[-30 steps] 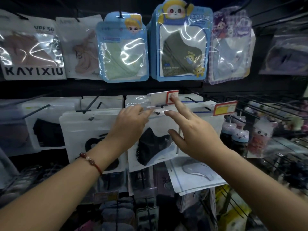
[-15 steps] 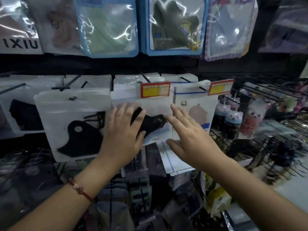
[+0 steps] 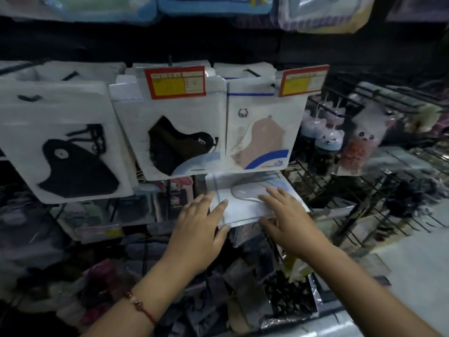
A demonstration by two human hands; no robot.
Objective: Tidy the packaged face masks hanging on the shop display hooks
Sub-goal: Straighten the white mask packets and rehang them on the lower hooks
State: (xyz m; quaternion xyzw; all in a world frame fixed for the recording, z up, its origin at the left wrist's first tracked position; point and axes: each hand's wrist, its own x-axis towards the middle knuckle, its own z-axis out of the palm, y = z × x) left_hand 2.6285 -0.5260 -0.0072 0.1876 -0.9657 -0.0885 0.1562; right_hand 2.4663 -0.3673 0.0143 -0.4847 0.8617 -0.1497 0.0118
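Observation:
A white pack with a pale mask (image 3: 245, 200) sticks out tilted below the middle row of hooks. My left hand (image 3: 198, 224) lies on its left edge, fingers spread, thumb at the lower corner. My right hand (image 3: 289, 215) holds its right side, fingers on top and thumb under the front edge. Above hang three white packs: a black mask (image 3: 65, 147) at left, a dark mask (image 3: 175, 139) in the middle, a pink mask (image 3: 262, 135) at right. Red and yellow price tags (image 3: 175, 81) sit on the hook ends.
Blue and purple mask packs (image 3: 213, 6) hang in the top row. A black wire rack (image 3: 359, 181) with small bear-capped bottles (image 3: 325, 139) stands at right. Dark packaged goods fill the lower hooks and shelf below my hands.
Both hands dropped from the dark mask pack in the middle row to the pale mask pack below it. The view tilted downward.

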